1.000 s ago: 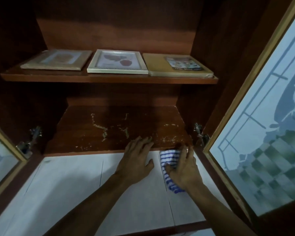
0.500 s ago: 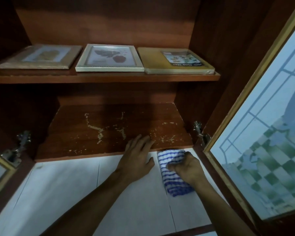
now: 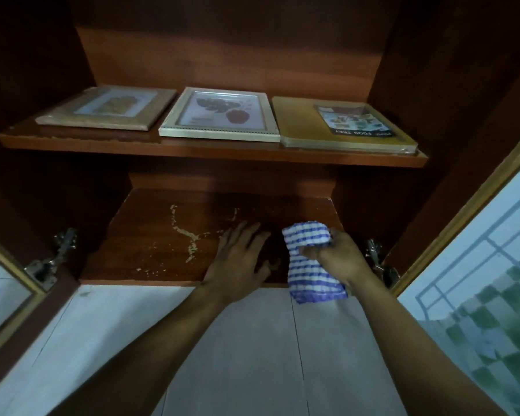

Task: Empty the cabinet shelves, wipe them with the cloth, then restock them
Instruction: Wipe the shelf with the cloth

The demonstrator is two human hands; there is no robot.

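Now that the cloth [image 3: 311, 259] has come up off the white surface below the cabinet and over the lip of the lower shelf [image 3: 150, 253], I read the wiping as about to start there. Half a second ago it lay bunched on the white surface under my right hand; now the right hand [image 3: 336, 259] is fisted around its middle, the top of the cloth standing above the knuckles over the shelf's right end and the tail hanging past the front edge. My left hand [image 3: 240, 259] has slid forward too: it lies flat on the shelf with fingers spread, holding nothing, just beside the cloth.

Nothing stands on that lower shelf, though pale scuffs or chipped finish show on it; I doubt the cloth will lift them. Further back, the upper shelf [image 3: 222, 151] carries two picture frames [image 3: 219, 115] and a wrapped tray [image 3: 342, 124] lying flat, so I judge that shelf not yet emptied. Both glass doors [image 3: 478, 259] stand open.
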